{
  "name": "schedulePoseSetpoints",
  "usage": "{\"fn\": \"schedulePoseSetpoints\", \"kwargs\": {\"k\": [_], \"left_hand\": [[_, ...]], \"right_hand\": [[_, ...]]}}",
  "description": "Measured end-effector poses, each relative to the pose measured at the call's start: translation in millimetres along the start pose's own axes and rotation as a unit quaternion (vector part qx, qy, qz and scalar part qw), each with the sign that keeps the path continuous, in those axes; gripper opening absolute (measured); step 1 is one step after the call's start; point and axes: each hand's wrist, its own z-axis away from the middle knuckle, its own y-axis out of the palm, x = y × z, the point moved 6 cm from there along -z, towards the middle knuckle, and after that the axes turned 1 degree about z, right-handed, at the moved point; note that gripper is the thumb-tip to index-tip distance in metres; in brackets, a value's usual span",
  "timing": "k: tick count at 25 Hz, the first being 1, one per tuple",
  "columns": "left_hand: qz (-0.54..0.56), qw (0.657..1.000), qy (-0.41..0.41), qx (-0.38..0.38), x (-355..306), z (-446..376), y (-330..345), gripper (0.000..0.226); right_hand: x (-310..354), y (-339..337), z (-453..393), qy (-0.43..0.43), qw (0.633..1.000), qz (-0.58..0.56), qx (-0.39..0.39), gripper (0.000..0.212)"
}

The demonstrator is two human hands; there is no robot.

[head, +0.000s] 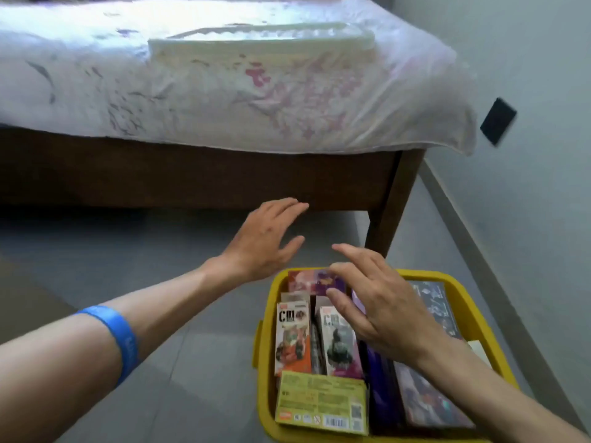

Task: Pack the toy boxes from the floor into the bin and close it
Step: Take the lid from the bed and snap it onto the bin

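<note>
In the head view, the bin [380, 346] is seen low and right of centre, yellow, open-topped, directly under the right hand [380, 308] and just to the right of the left hand [265, 241]. It is packed nearly full with toy boxes: two tall printed boxes [292, 337] are stood side by side below the right hand's fingers, a green box [319, 401] is laid flat across the near end, a purple box [316, 280] is lodged at the far rim, and darker boxes [431, 401] are ranged along the right side under the right forearm. No box is seen on the floor [128, 251] around either hand. The coming move is judged to turn on the lid [262, 43] — a pale, flat, ribbed panel lying on the bed [96, 75], well apart from the bin, straight ahead and above both hands, its long axis running left to right across the view. The left hand is the nearer, reached forward past the bin's far rim toward the bed, fingers spread wide and nothing held. The right hand is also spread and empty, poised over the boxes — whether they are touched cannot be told. A blue band [112, 334] is worn on the left forearm. Packing is judged done, closing not yet begun.
</note>
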Motion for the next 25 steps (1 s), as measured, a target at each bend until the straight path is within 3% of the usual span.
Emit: {"fn": "schedulePoseSetpoints", "kwargs": {"k": [3,6,8,11,13,15,19,22,25], "left_hand": [[-0.035,0.988,-0.048,-0.143,22,-65,-71,0.053],[-0.069,0.975,-0.095,-0.187,42,-113,-118,0.056],[-0.108,0.96,-0.124,-0.224,54,-135,-140,0.063],[-0.042,0.949,-0.179,-0.256,78,-153,-163,0.082],[0.071,0.927,-0.271,-0.248,108,-156,-173,0.098],[0.117,0.917,-0.319,-0.209,127,-159,-176,0.103],[-0.02,0.94,-0.331,-0.079,130,-180,-183,0.076],[-0.186,0.932,-0.307,-0.053,119,-186,-193,0.06],[-0.135,0.967,-0.195,-0.096,101,-166,-184,0.042]], "right_hand": [[-12,-22,-87,0.016,0.999,0.005,-0.041,0.036],[-20,-56,-170,0.033,0.991,0.045,-0.122,0.039],[-32,-82,-218,0.057,0.983,0.071,-0.161,0.057],[-71,-107,-269,0.182,0.974,0.082,-0.104,0.089],[-94,-108,-284,0.242,0.963,0.103,-0.054,0.091],[-103,-108,-290,0.261,0.96,0.095,-0.042,0.088],[-87,-108,-290,0.245,0.953,0.18,0.003,0.079],[-76,-104,-265,0.222,0.954,0.197,0.034,0.08],[-71,-111,-239,0.235,0.963,0.13,0.007,0.087]]}}
